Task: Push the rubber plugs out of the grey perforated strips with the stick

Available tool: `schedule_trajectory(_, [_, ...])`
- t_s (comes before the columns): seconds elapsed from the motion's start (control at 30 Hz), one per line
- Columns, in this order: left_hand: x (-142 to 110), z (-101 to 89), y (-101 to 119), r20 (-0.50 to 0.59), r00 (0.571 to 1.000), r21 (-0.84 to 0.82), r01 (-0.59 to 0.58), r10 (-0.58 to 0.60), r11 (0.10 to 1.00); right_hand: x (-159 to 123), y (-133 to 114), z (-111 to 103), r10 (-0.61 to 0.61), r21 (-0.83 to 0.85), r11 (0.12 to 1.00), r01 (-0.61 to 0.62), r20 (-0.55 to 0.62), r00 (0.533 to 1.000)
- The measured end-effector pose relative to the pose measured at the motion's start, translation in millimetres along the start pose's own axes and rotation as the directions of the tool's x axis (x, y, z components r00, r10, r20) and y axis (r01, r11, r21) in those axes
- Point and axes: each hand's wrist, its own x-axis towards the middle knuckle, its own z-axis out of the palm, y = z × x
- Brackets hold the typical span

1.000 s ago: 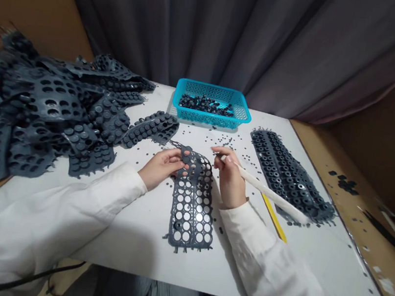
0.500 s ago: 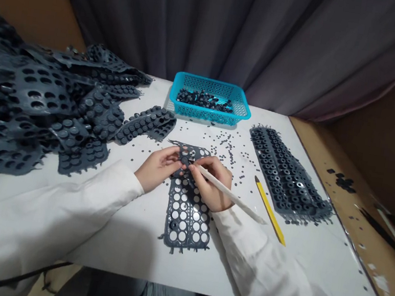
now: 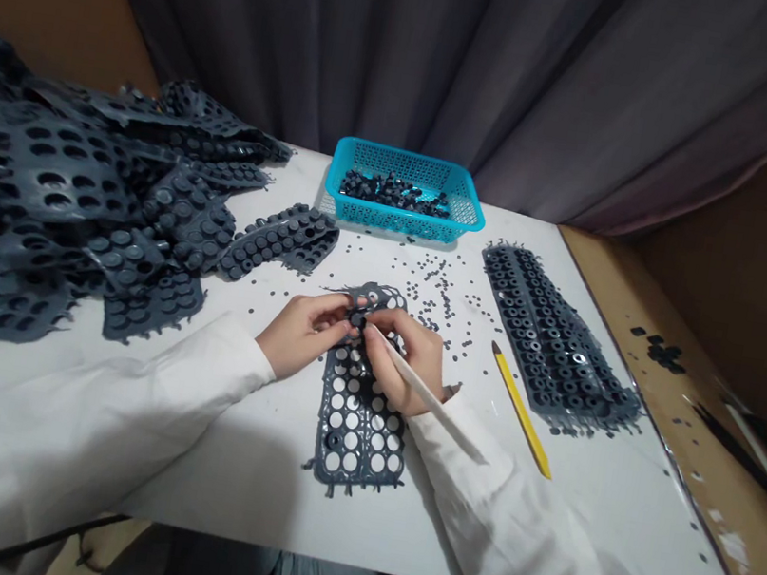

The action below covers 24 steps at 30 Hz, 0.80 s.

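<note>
A dark grey rubber sheet (image 3: 365, 424) with rows of round holes lies in front of me, white tabletop showing through most of the holes. One dark ring-shaped piece (image 3: 334, 440) sits in a hole near its lower left corner. Over the sheet's far end, my left hand (image 3: 301, 333) is closed, pinching a small round black rubber piece (image 3: 358, 319) between thumb and fingers. My right hand (image 3: 411, 366) grips a slim white stick-like tool (image 3: 441, 410) like a pen, its tip hidden at the fingertips beside that piece. The two hands nearly touch.
A heap of dark rubber sheets (image 3: 74, 184) fills the left side. Small black parts lie in a turquoise basket (image 3: 404, 221) at the back. Tiny black discs (image 3: 437, 286) are scattered before it. On the right are a yellow pen-like tool (image 3: 521, 412) and a studded rubber sheet (image 3: 554, 347).
The white tool has tilted more steeply, its rear end lower and further left. The sheet's far end is bent up slightly. Both hands stay close together over it.
</note>
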Motion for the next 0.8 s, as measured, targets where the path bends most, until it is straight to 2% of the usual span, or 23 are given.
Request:
schedule_trajectory(0.17, [-1, 0.7, 5, -0.107, 0.992, 0.222, -0.044, 0.069, 0.974, 0, 1, -1, 0.007, -0.040, 0.999, -0.007, -0.005, 1.000])
schedule_trajectory(0.33, [1, -1.1, 9, -0.193, 0.960, 0.391, -0.113, 0.202, 0.913, 0, 6, 5, -0.097, -0.098, 0.990, 0.100, 0.033, 0.995])
schedule_trajectory(0.53, [2, -1.7, 7, -0.215, 0.948, 0.430, -0.124, 0.235, 0.894, 0, 12, 10, -0.136, -0.145, 0.979, 0.144, 0.061, 0.989])
schedule_trajectory(0.8, [5, -0.4, 5, -0.192, 0.968, 0.387, -0.078, 0.163, 0.919, 2, 14, 11, -0.091, -0.132, 0.986, 0.101, 0.077, 0.993])
